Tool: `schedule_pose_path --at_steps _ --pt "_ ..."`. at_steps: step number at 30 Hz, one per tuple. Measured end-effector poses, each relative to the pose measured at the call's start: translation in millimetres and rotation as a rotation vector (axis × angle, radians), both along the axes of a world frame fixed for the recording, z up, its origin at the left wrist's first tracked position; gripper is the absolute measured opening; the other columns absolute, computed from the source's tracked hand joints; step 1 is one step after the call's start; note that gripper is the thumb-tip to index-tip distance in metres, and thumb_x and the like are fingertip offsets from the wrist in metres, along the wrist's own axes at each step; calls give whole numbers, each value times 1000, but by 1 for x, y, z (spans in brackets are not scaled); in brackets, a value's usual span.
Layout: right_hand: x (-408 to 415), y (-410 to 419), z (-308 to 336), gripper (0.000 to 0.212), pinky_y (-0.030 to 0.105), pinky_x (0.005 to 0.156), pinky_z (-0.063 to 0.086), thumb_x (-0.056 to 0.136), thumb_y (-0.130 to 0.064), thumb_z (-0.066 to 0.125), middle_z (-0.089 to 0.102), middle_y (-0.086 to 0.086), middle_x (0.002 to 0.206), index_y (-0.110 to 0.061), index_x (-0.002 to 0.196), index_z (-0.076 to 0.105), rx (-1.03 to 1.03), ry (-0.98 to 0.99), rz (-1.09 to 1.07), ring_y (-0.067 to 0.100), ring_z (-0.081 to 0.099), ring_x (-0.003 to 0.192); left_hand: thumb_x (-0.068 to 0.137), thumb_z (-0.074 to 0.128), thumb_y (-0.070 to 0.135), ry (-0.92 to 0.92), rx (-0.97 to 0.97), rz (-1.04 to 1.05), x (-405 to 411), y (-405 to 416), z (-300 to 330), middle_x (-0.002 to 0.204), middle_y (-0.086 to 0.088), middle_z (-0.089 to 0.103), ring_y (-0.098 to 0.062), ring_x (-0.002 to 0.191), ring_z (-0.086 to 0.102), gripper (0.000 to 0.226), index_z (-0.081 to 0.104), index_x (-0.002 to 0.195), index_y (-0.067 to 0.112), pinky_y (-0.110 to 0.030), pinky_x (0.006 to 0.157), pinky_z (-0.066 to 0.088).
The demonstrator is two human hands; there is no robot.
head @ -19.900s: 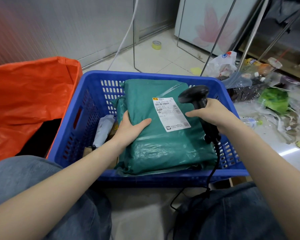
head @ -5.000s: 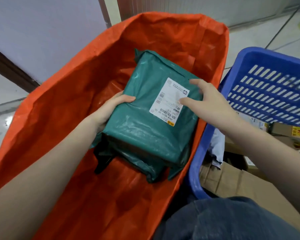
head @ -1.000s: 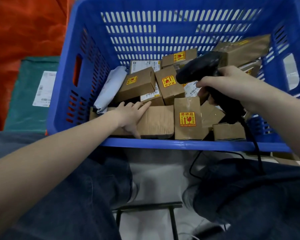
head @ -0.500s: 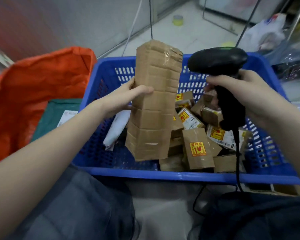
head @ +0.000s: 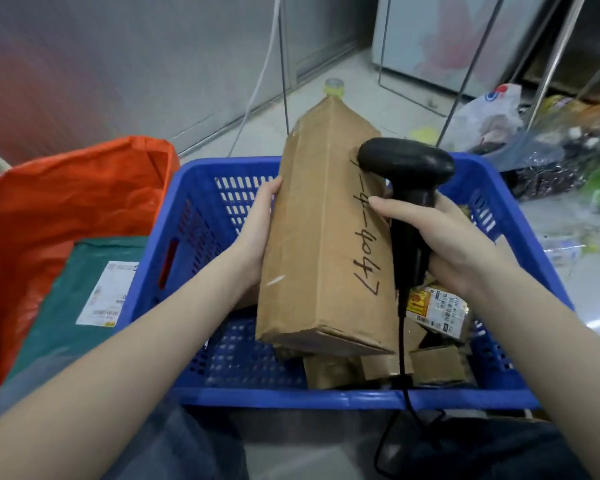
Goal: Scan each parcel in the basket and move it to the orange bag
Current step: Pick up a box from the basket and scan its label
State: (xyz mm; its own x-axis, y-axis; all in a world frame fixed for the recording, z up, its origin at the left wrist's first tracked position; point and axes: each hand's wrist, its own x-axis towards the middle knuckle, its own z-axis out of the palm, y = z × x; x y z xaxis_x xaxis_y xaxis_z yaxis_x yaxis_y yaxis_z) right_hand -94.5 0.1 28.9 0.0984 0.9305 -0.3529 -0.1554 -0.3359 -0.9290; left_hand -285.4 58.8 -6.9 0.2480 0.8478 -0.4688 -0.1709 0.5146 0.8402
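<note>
Long cardboard box held up over the blue basket, scanner beside it.

My left hand wraps round the box's left edge, fingers hidden behind it, holding it nearly upright above the basket with handwritten digits facing me. My right hand grips the black scanner's handle, its thumb touching the box's right edge; the scanner's head sits against the box's upper right and its cable hangs down over the basket's near rim. Small cardboard parcels lie in the basket's right half. To the left, the orange bag stands open with a green parcel lying inside, label up.
</note>
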Motion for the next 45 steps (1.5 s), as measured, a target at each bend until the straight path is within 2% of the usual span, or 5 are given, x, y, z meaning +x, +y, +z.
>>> schedule_pose_path --at_steps 4,12,18,30,45 --pt "3 6 -2 44 36 77 56 80 -11 70 67 7 106 -11 121 54 -14 -1 -85 22 67 94 98 37 36 396 261 -23 0 5 -5 76 3 55 -6 59 50 32 58 91 14 -22 62 43" --pt "-5 12 -7 33 35 73 53 80 -8 68 70 6 102 -13 111 57 6 80 -129 22 70 84 84 53 64 349 151 -303 -9 5 10 115 17 63 -6 109 56 46 57 119 36 -43 111 35" --pt "-2 12 -5 34 38 83 53 83 -10 67 70 8 112 -10 115 56 13 -28 -135 24 67 104 53 74 73 158 -4 -137 -15 15 3 112 2 72 -19 109 65 81 64 120 28 -44 102 45" --pt "-1 7 -11 33 32 68 55 84 -15 69 69 9 109 -11 114 57 -2 -52 -45 24 72 90 92 35 67 433 153 -209 -14 10 2 102 12 66 -15 110 57 45 67 97 35 -47 110 35" --pt "5 9 -11 37 35 75 54 84 -16 68 71 9 110 -13 119 54 34 -41 -40 25 72 94 86 53 61 289 114 -299 -11 14 -3 109 1 73 -19 105 68 50 66 116 24 -44 104 43"
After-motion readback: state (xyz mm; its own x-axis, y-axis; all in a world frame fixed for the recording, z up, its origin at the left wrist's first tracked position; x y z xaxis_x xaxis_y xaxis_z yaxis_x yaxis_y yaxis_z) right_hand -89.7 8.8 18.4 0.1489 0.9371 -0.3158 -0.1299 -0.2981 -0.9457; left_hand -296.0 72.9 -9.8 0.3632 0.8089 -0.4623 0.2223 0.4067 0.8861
